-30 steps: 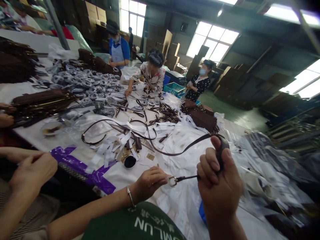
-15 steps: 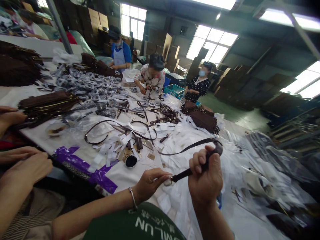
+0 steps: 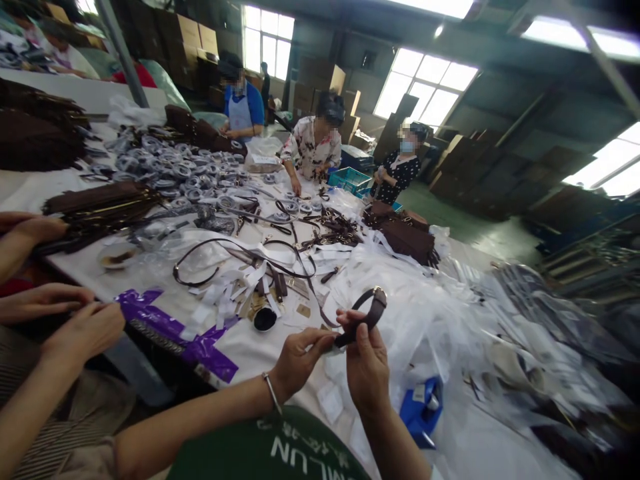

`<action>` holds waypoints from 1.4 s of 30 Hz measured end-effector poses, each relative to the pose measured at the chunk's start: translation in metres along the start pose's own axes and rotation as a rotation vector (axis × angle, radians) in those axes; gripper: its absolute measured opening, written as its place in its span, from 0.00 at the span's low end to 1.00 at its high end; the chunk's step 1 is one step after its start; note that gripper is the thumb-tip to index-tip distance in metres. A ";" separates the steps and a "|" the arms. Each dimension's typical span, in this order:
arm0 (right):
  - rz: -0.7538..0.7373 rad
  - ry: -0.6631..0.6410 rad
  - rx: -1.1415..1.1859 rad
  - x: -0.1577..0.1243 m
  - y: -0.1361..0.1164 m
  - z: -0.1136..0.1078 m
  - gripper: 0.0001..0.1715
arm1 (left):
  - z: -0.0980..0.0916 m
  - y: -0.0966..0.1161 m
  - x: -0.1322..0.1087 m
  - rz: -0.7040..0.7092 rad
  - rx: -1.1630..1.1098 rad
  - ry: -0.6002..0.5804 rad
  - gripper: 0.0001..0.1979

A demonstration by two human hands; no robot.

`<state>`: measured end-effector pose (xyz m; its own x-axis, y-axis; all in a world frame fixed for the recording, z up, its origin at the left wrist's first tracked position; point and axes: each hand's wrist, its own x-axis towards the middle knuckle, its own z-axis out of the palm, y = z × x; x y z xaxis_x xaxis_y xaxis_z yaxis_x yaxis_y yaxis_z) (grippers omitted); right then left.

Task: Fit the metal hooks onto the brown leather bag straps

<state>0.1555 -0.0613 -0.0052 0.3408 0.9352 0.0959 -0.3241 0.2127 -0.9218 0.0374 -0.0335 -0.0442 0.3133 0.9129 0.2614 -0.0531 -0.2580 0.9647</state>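
Observation:
A dark brown strap (image 3: 376, 311) with a gold-coloured fitting curls in a loop above the table in front of me. My left hand (image 3: 299, 363), with a bracelet at the wrist, is closed in a pinch on one end of it. Close beside, my right hand (image 3: 369, 373) grips the strap between thumb and fingers, just under the loop. The tip inside the left pinch is hidden. Behind my hands, a black round container (image 3: 265, 319) and white paper strips (image 3: 227, 300) lie among other dark straps (image 3: 245, 250).
A blue object (image 3: 423, 410), perhaps a tape dispenser, sits right of my forearm. Clear plastic bags (image 3: 470, 333) cover the table's right side. Brown bags (image 3: 403, 237) and wrapped rolls (image 3: 185, 170) are piled farther back. Another person's hands (image 3: 83, 327) work at left, near purple tape (image 3: 220, 353).
My right hand has moved left and down, close to my left hand, and the strap between them has shortened into a loop. The blue object has come into plain view.

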 end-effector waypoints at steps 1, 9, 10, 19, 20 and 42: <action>0.034 -0.032 -0.045 -0.003 0.005 -0.005 0.15 | -0.001 0.000 0.000 -0.007 -0.002 0.009 0.14; 0.225 -0.196 -0.012 -0.009 0.011 -0.024 0.22 | -0.007 -0.006 -0.001 -0.058 0.003 -0.037 0.17; 0.209 -0.179 -0.008 -0.008 0.009 -0.025 0.23 | -0.007 -0.007 0.000 -0.070 0.018 -0.045 0.17; -0.027 -0.557 -0.452 -0.008 -0.015 -0.033 0.19 | -0.010 -0.008 0.000 -0.285 -0.318 -0.268 0.23; -0.016 -0.524 -0.446 -0.008 -0.010 -0.034 0.19 | -0.009 -0.007 -0.002 -0.275 -0.312 -0.255 0.22; 0.054 -0.154 -0.316 -0.030 0.027 -0.027 0.24 | -0.012 -0.013 -0.009 -0.279 -0.395 -0.262 0.17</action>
<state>0.1606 -0.0909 -0.0431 0.1856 0.9796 0.0769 -0.0411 0.0859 -0.9955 0.0244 -0.0345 -0.0587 0.5897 0.8072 0.0262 -0.2705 0.1669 0.9482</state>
